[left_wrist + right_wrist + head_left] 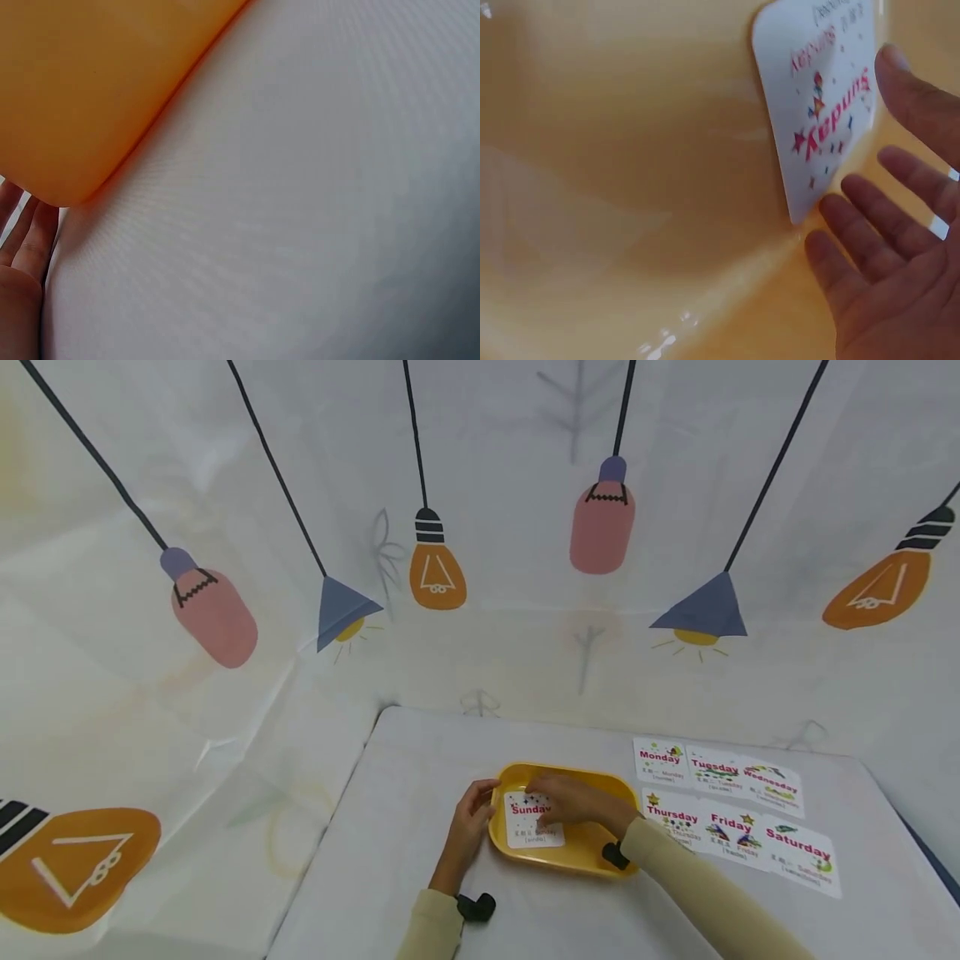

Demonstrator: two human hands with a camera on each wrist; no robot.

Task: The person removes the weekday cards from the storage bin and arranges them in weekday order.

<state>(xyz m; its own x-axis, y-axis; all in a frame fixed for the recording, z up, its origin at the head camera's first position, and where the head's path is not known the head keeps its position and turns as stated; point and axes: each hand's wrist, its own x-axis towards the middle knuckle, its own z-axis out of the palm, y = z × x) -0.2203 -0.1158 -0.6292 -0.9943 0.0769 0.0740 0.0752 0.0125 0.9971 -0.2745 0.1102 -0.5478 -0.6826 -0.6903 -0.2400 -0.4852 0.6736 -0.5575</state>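
Observation:
A yellow tray (525, 855) lies on the white-covered table. Inside its left part is a white card printed "Sunday" (517, 835), which tilts up against the tray wall in the right wrist view (817, 112). My right hand (566, 799) reaches over the card. Its fingers are spread beside the card's edge and its thumb (911, 90) is close to the other side, with no clear grip. At the tray's left end my left hand (471, 814) touches the rim with nearly straight fingers (34, 244), partly hidden behind the tray corner.
Right of the tray lie two rows of weekday cards: Monday (660, 762), Tuesday (712, 772), Wednesday (771, 785) behind, Thursday (671, 817), Friday (731, 835), Saturday (801, 856) in front. A wall sheet with printed lamps (495, 643) stands behind the table.

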